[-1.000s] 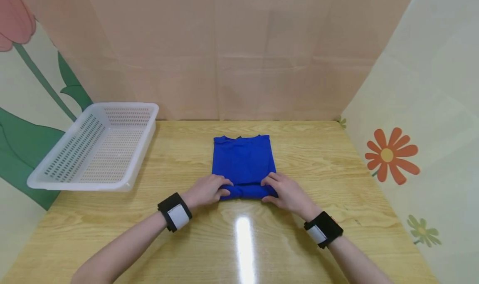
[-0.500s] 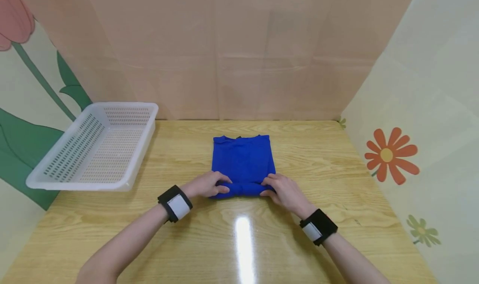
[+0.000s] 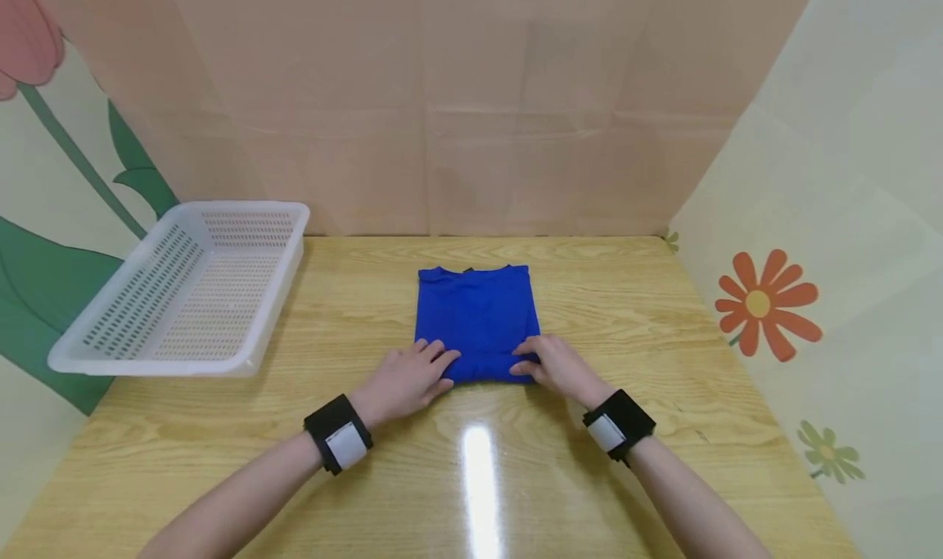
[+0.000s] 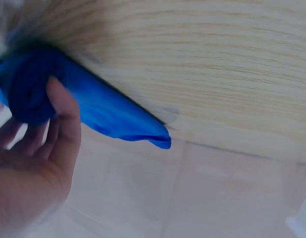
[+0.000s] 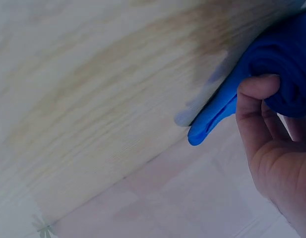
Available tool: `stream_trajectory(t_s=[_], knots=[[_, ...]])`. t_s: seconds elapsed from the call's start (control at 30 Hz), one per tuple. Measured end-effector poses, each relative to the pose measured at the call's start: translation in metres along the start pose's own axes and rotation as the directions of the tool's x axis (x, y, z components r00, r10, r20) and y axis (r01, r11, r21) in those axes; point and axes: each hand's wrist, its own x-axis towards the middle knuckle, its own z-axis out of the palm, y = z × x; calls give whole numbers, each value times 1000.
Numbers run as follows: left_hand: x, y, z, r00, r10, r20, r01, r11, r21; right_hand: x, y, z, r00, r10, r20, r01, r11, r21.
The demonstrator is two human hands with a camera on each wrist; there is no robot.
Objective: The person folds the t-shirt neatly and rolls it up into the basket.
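A blue T-shirt [image 3: 477, 309] lies folded into a narrow panel on the wooden table, its neckline at the far end. Its near end is rolled into a thick tube. My left hand [image 3: 405, 383] holds the left end of that roll, fingers over the top and thumb at the near side. At the opposite end, my right hand [image 3: 563, 371] grips the roll between thumb and fingers. Both wrist views show the spiral end of the roll [image 4: 31, 91], with the fingers curled around it; the flat part stretches away beyond. Some fingertips are hidden behind the cloth.
A white perforated plastic basket [image 3: 254, 330] stands at the left of the table [image 3: 626, 297]. Behind the table hangs a pinkish-beige covering [image 3: 479, 117]. Flower-patterned panels rise at both sides, and a light reflection shines on the near tabletop.
The rolled near end has moved slightly away from me, and a little less flat cloth shows. My left hand has shifted its hold, its fingers now lying more over the roll.
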Motion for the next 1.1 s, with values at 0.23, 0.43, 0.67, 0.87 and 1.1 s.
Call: stream_trajectory(t_s=[0.23, 0.43, 0.67, 0.87, 1.1], knots=[[-2, 3, 8, 987, 82, -138, -57, 983, 175, 7, 0, -5, 998, 21, 64, -25, 998, 64], [3, -1, 11, 991, 46, -125, -38, 997, 67, 8, 1, -4, 998, 21, 52, -24, 999, 42], [12, -8, 11, 998, -41, -51, 33, 990, -135, 3, -1, 1, 996, 87, -6, -87, 996, -9], [15, -14, 10, 998, -64, -15, 59, 969, -239, -7, -5, 7, 989, 18, -147, -30, 996, -84], [19, -22, 8, 996, -80, 45, 91, 940, -328, -14, -11, 9, 992, -62, -107, 29, 958, -285]])
